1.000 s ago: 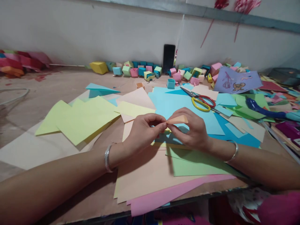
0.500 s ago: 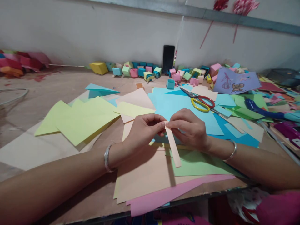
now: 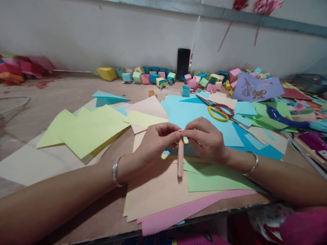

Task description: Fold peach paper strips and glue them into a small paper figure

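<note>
Head view shows the left hand (image 3: 155, 143) and right hand (image 3: 205, 139) both pinching closed the top of a narrow peach paper strip (image 3: 180, 160), which hangs down above the peach paper sheet (image 3: 153, 194).

A narrow, pale peach paper strip (image 3: 180, 160) is hanging close to upright in front of the person. Its top end is being pinched between the fingertips of the left hand (image 3: 156, 143) and the right hand (image 3: 207, 140), which are meeting at that end. It is showing as a slim, flat band with straight edges. Its lower end is reaching down over the seam between a peach sheet (image 3: 153, 197) and a green sheet (image 3: 214, 180); whether it is touching them cannot be told.
</note>
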`<state>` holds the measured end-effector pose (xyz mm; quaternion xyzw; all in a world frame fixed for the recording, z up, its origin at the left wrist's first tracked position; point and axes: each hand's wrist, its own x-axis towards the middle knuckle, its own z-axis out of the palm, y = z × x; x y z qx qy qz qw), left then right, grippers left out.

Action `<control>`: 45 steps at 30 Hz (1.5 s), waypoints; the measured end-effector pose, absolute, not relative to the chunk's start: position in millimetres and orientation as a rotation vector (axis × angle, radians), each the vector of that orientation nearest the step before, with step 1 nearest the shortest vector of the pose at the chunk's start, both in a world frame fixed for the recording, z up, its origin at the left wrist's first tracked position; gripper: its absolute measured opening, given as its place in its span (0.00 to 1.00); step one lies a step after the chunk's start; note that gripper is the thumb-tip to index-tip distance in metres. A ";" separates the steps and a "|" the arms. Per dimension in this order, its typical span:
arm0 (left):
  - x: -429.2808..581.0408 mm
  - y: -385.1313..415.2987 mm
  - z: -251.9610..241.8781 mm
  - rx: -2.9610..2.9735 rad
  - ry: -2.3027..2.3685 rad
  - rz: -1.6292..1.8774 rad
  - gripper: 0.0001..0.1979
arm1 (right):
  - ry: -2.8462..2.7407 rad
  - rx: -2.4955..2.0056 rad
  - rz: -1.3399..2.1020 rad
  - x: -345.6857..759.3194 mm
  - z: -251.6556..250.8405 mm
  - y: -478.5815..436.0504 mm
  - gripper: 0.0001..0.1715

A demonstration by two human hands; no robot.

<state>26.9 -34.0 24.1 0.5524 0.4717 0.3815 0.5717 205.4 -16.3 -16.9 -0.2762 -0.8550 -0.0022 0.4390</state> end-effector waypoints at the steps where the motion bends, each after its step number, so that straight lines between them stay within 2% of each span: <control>1: 26.6 -33.8 23.4 1.300 1.103 0.893 0.07 | -2.123 -0.679 0.010 205.0 -16.0 -16.7 0.14; 7: 24.7 -33.6 17.6 1.274 1.038 0.916 0.07 | -2.103 -0.633 0.062 203.2 -11.5 -19.6 0.14; 16: 23.5 -32.6 9.3 1.433 1.068 0.970 0.08 | -2.073 -0.785 0.133 200.5 -10.7 -21.7 0.01; 30: 23.8 -30.0 6.5 1.560 1.152 0.976 0.06 | -2.080 -0.957 0.416 200.2 -7.7 -21.6 0.04; 37: 23.7 -29.2 3.3 1.618 1.151 0.932 0.02 | -2.183 -0.909 0.350 201.9 -10.3 -20.2 0.06; 45: 25.5 -34.2 6.5 1.683 1.190 0.920 0.02 | -2.076 -0.995 0.690 202.5 -4.7 -20.9 0.08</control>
